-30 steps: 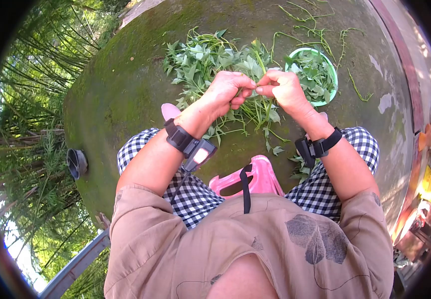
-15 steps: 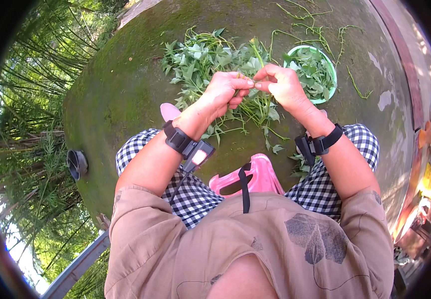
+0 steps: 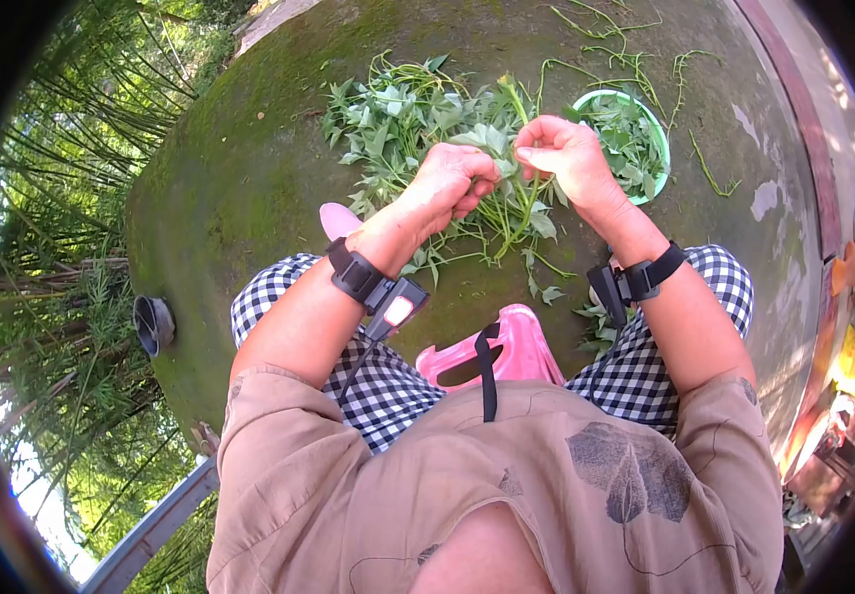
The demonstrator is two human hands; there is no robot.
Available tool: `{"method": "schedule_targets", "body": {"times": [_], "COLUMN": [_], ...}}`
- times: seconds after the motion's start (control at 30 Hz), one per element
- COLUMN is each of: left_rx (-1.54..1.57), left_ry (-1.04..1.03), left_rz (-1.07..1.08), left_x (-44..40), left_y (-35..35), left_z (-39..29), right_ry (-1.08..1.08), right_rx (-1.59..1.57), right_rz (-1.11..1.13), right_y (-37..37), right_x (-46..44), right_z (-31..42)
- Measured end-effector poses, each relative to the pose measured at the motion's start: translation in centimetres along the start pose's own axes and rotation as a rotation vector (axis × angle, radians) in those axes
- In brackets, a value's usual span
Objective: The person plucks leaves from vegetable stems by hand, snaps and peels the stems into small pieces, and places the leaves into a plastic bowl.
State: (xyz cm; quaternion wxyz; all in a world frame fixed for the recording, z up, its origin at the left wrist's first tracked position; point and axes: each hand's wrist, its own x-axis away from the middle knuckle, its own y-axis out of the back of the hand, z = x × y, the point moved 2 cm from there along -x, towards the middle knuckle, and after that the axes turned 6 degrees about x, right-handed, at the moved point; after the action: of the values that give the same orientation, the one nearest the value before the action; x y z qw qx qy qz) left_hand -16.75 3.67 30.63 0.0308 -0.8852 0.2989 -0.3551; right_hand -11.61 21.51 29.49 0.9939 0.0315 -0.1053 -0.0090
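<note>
My left hand [image 3: 455, 183] is closed in a pinch at the base of a pale green leafy stem [image 3: 488, 142], above the pile of leafy vines. Just to its right, my right hand [image 3: 571, 163] has thumb and forefinger brought together; what lies between those tips is too small to make out. A narrow gap separates the two hands. Beneath them the leafy green vines [image 3: 393, 109] lie heaped on the ground, with long stems trailing toward me. A light green basin [image 3: 664, 148] holding picked leaves [image 3: 625, 144] stands beside my right hand.
Bare vine stems [image 3: 630, 59] lie scattered on the mossy concrete [image 3: 249, 148] beyond the basin. A pink plastic stool [image 3: 522, 342] is between my knees. At the far left sits a dark pot [image 3: 153, 327] near bamboo [image 3: 61, 218]. Assorted items line the right edge.
My hands have drawn slightly apart, the right one shifting a little to the right. A leaf now shows between them, where the fingertips met before.
</note>
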Motion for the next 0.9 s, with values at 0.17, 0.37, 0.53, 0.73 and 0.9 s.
{"method": "schedule_targets", "body": {"times": [0.17, 0.37, 0.53, 0.73, 0.9], "left_rx": [-0.007, -1.058, -1.452, 0.151, -0.011], "left_ry": [0.036, -0.197, -0.194, 0.053, -0.049], "left_rz": [-0.015, 0.122, 0.12, 0.049, 0.123], "left_x": [-0.9, 0.5, 1.8, 4.3, 4.0], "left_y": [2.0, 2.7, 2.9, -0.7, -7.2], "left_z": [2.0, 8.1, 14.2, 5.6, 3.6], "right_ry": [-0.017, -0.053, -0.126, -0.115, -0.164], "right_rx": [-0.099, -0.117, -0.091, -0.01, -0.131], "right_rz": [-0.113, -0.146, -0.106, -0.041, -0.036], "right_y": [2.1, 4.5, 5.3, 5.1, 4.1], "right_x": [-0.5, 0.4, 3.1, 6.1, 8.6], "right_z": [0.2, 0.5, 2.0, 0.3, -0.3]}}
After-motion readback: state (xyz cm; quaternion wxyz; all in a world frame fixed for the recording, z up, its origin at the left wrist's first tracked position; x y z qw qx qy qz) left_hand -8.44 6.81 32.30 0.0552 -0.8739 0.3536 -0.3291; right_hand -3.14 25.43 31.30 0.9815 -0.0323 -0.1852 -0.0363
